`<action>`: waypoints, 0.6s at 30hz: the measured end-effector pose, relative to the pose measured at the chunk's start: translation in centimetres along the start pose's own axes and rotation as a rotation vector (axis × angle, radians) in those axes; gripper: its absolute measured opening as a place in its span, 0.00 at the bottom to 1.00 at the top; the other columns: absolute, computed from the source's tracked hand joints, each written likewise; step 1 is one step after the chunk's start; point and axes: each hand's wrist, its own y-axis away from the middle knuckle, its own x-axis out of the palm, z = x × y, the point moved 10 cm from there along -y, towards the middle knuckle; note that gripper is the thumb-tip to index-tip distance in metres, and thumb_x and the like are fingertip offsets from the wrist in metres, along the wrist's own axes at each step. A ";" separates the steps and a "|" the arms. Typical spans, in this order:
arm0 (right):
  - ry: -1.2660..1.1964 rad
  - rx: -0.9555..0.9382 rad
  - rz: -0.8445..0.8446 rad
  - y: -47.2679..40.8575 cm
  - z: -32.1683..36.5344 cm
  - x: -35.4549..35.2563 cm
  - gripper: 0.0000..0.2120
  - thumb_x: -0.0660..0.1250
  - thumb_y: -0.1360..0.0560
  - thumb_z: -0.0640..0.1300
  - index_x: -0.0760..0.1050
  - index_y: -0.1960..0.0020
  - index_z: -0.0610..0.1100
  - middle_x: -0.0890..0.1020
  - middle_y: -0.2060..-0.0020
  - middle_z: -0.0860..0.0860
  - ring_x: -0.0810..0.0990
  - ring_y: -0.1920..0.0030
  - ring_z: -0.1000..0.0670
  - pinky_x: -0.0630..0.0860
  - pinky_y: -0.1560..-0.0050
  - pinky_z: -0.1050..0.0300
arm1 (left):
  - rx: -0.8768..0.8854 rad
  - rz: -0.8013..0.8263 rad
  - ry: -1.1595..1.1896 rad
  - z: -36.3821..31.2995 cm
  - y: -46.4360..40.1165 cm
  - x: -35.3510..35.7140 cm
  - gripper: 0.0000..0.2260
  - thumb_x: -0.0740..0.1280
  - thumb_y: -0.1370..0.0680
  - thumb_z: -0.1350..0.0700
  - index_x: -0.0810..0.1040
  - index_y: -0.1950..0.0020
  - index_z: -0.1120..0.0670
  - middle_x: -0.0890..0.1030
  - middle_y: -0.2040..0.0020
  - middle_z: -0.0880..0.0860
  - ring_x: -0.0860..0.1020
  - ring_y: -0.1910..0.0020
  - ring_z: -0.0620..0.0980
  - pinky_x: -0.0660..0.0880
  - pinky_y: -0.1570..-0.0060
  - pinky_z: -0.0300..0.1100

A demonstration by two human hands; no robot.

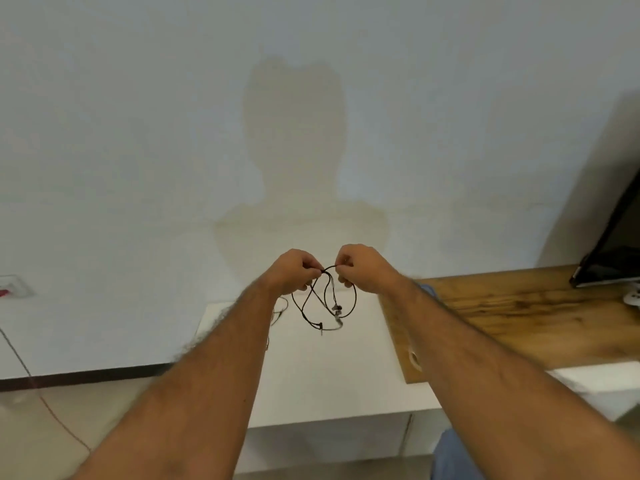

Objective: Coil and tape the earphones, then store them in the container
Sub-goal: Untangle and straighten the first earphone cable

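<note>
Black wired earphones [323, 303] hang in loose loops in the air between my two hands, above a white table [311, 368]. My left hand [292, 271] pinches the cord at the top left of the loops. My right hand [362, 268] pinches it a few centimetres to the right. The earbuds and the plug dangle at the bottom of the loops. I see neither tape nor a container for certain.
A wooden desk [519, 317] adjoins the white table on the right, with a dark tilted screen [613, 247] at its far end. A small ring-like object [414, 358] lies on the wood's near corner. A thin wire [277, 311] lies behind my left wrist. A white wall stands ahead.
</note>
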 end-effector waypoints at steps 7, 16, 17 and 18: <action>-0.209 -0.081 -0.154 3.0 8.5 -10.5 0.03 0.65 0.26 0.38 0.75 0.58 0.44 0.75 0.68 0.50 0.73 0.70 0.50 0.78 0.68 0.54 | 0.070 -0.120 -0.060 -6.9 3.9 -7.9 0.04 0.68 0.22 0.59 0.82 0.50 0.55 0.80 0.60 0.52 0.76 0.66 0.46 0.72 0.68 0.39; -0.285 -0.249 -0.237 5.4 18.6 -20.5 0.04 0.66 0.26 0.37 0.74 0.59 0.43 0.70 0.73 0.51 0.66 0.76 0.53 0.64 0.77 0.62 | 0.092 -0.314 -0.260 -13.8 6.9 -16.3 0.04 0.69 0.24 0.54 0.83 0.52 0.51 0.83 0.57 0.46 0.82 0.68 0.43 0.77 0.58 0.39; -0.282 -0.272 -0.258 5.6 19.3 -21.0 0.04 0.66 0.26 0.37 0.74 0.59 0.43 0.71 0.73 0.52 0.66 0.77 0.55 0.63 0.78 0.63 | 0.084 -0.337 -0.278 -14.0 7.1 -16.9 0.04 0.69 0.23 0.54 0.83 0.52 0.52 0.84 0.55 0.47 0.82 0.66 0.43 0.77 0.58 0.40; -0.276 -0.293 -0.283 5.8 19.9 -21.5 0.05 0.66 0.26 0.37 0.74 0.60 0.44 0.71 0.73 0.53 0.67 0.79 0.59 0.62 0.79 0.66 | 0.076 -0.355 -0.263 -14.1 7.3 -17.4 0.05 0.68 0.23 0.54 0.82 0.51 0.53 0.84 0.54 0.49 0.82 0.64 0.44 0.76 0.60 0.40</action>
